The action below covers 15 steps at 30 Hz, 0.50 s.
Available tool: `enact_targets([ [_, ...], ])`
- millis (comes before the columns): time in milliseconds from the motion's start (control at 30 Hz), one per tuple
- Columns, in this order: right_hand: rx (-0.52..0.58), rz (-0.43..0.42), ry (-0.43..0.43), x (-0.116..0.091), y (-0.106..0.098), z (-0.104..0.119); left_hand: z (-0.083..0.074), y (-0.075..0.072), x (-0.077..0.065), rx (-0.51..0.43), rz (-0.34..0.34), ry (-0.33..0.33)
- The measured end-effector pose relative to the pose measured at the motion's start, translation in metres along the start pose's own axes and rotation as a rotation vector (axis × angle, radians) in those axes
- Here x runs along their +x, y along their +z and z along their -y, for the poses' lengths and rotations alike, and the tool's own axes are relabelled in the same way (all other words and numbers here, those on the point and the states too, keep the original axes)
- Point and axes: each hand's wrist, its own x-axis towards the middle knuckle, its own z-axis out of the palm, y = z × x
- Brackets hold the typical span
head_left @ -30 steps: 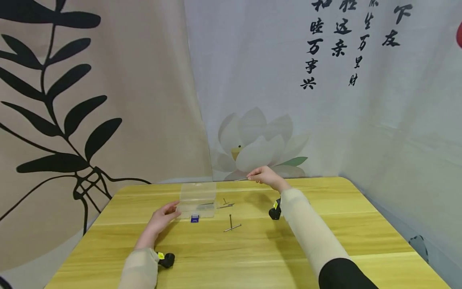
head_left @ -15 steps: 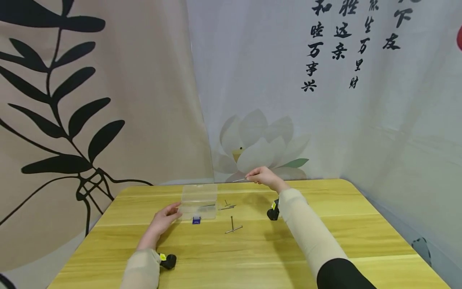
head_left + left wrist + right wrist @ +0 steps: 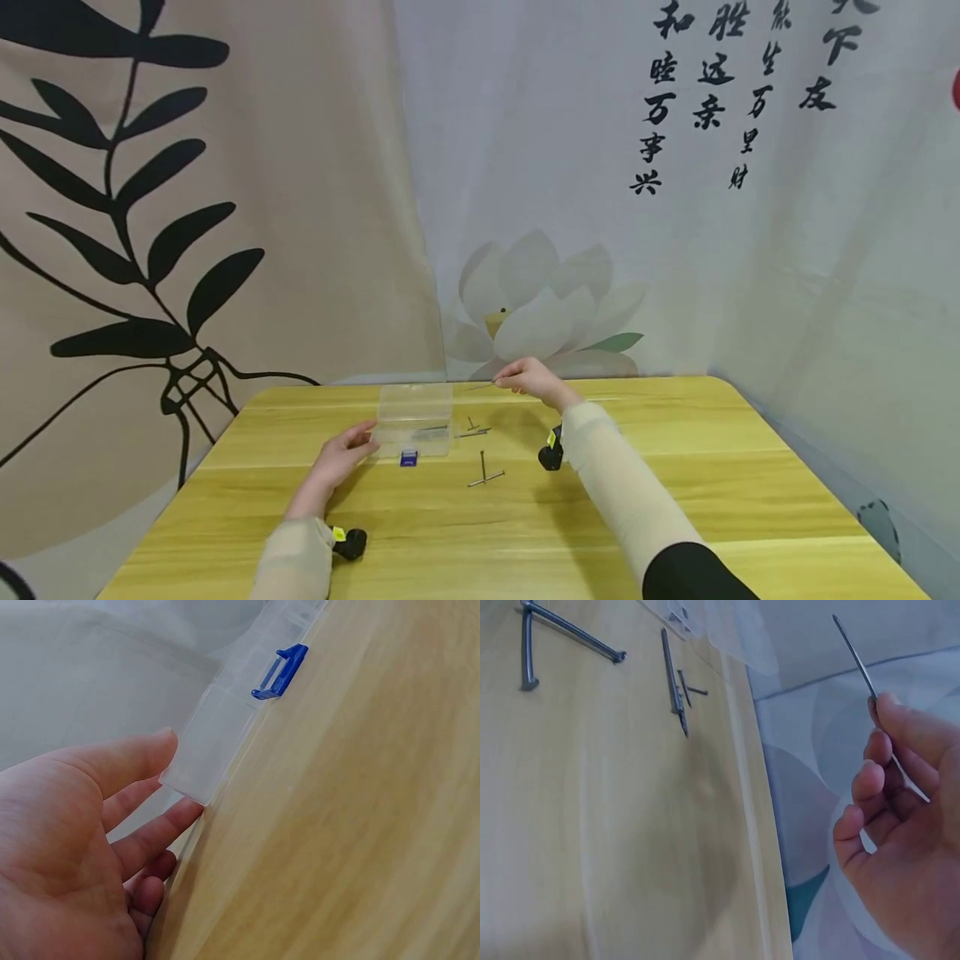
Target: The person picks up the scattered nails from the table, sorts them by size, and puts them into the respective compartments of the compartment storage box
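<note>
A clear plastic box [image 3: 393, 447] lies with its lid [image 3: 415, 401] raised, a blue latch [image 3: 408, 458] on its front. My left hand [image 3: 343, 457] rests its thumb and fingertips against the box's left end, as the left wrist view shows too. Over the back of the table my right hand [image 3: 531, 382] pinches a thin nail [image 3: 853, 654] between thumb and forefinger, its pointed end sticking out to the left. At least one nail [image 3: 433, 428] shows inside the box. Right of the box lie a few nails [image 3: 475, 432], and two crossed nails [image 3: 486, 478] lie nearer.
The wooden table [image 3: 600, 500] ends at the back against a printed cloth [image 3: 540, 283] with a lotus, leaves and writing. Each wrist wears a small black camera, one at the left [image 3: 350, 543] and one at the right [image 3: 551, 450].
My right hand has moved a little left and lower with the nail, toward the box. My left hand stays at the box. The head view has shifted slightly.
</note>
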Motion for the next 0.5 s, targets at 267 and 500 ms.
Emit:
enact_targets([
  [267, -0.003, -0.035, -0.019, 0.008, 0.023, 0.004, -0.002, 0.000, 0.000, -0.003, -0.014, 0.017],
  [500, 0.030, -0.047, -0.026, 0.016, 0.043, 0.012, 0.001, 0.001, -0.001, -0.015, -0.022, 0.025],
])
